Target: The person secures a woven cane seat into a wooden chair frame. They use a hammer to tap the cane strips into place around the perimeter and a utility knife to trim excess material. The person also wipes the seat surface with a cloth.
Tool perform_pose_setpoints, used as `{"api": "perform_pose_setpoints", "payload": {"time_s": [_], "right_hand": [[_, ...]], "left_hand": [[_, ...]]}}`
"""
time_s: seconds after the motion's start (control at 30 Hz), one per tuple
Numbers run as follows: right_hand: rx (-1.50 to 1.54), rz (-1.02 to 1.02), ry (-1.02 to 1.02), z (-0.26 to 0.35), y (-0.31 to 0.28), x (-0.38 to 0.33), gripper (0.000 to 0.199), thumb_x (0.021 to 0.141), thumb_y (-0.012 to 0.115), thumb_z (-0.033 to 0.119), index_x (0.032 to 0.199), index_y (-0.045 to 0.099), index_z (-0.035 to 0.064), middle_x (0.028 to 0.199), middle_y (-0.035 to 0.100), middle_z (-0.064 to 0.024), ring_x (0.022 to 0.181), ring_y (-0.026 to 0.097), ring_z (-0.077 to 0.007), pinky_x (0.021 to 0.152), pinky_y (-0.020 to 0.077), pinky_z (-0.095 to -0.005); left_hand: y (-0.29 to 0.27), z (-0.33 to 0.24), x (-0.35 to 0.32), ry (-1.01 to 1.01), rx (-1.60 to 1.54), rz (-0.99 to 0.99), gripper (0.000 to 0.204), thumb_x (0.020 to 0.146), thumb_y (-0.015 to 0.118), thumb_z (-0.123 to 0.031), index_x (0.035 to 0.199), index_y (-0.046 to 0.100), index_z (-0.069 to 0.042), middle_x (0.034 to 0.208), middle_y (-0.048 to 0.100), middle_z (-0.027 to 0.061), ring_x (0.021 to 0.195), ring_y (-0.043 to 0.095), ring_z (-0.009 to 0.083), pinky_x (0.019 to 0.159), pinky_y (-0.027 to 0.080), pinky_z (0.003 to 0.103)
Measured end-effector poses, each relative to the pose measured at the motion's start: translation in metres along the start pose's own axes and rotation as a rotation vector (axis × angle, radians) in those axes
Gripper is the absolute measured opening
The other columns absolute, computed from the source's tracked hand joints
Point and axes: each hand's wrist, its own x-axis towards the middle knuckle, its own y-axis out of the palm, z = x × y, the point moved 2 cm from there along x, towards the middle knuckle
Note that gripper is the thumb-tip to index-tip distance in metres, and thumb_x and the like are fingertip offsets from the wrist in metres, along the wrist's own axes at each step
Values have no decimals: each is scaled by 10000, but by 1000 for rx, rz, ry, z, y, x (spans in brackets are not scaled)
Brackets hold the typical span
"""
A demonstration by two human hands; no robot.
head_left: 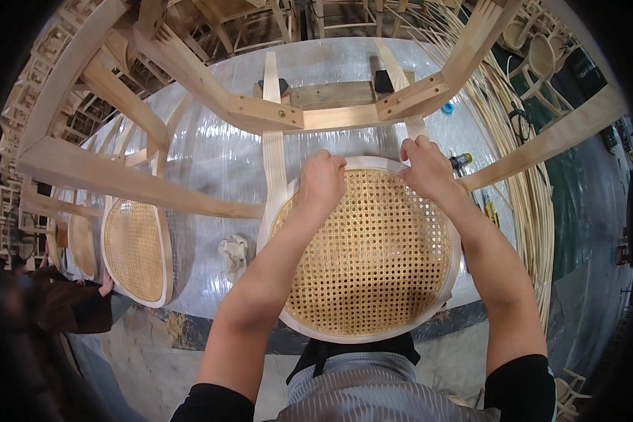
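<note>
In front of me lies a round chair part with a pale wooden rim [359, 337] around a woven cane panel [362, 260]. It belongs to an unfinished wooden chair frame [341, 118] that rises on the far side. My left hand [323, 184] is closed at the far left part of the rim, fingers curled and fingertips near the cane's edge. My right hand [427, 167] is closed too, at the far right of the rim, with bent fingers. Whatever is between the fingers of either hand is hidden or too small to make out.
A crumpled white cloth [235, 254] lies left of the panel. Another cane-panelled chair [135, 253] stands farther left, with a co-worker's hand [106, 284] near it. Long cane strips [527, 232] run along the right. A dark-handled tool [461, 160] is beside my right hand.
</note>
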Motion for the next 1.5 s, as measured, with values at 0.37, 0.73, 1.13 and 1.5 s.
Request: {"api": "perform_pose_setpoints", "payload": {"time_s": [0.37, 0.73, 1.13, 1.5], "right_hand": [[5, 15, 29, 5, -2, 0, 260, 868, 816, 156, 1065, 662, 85, 1171, 630, -140, 1199, 613, -365, 1000, 528, -494], [8, 23, 37, 3, 0, 2, 259, 860, 796, 157, 1056, 639, 96, 1174, 622, -136, 1192, 608, -369, 996, 507, -486], [32, 5, 49, 5, -1, -1, 168, 856, 728, 97, 1020, 694, 86, 1174, 631, -141, 1183, 612, -360, 1017, 527, -475], [51, 7, 31, 5, 3, 3, 120, 867, 704, 101, 986, 709, 91, 1171, 620, -139, 1183, 603, -358, 1011, 529, -473]], "left_hand": [[0, 9, 13, 21, 7, 44, 86, 880, 742, -103, 894, 789, -32, 959, 689, 185, 965, 670, 376, 882, 556, 478], [6, -5, 6, -69, 0, -47, 135, 856, 809, -145, 850, 764, -18, 966, 652, 173, 1007, 636, 386, 921, 531, 482], [10, -6, 2, -143, -47, -79, 129, 832, 822, -149, 821, 768, -32, 972, 644, 150, 1023, 613, 361, 939, 513, 462], [8, -1, 4, -135, -34, -88, 137, 823, 823, -154, 796, 767, -32, 953, 661, 155, 989, 633, 356, 909, 524, 464]]}}
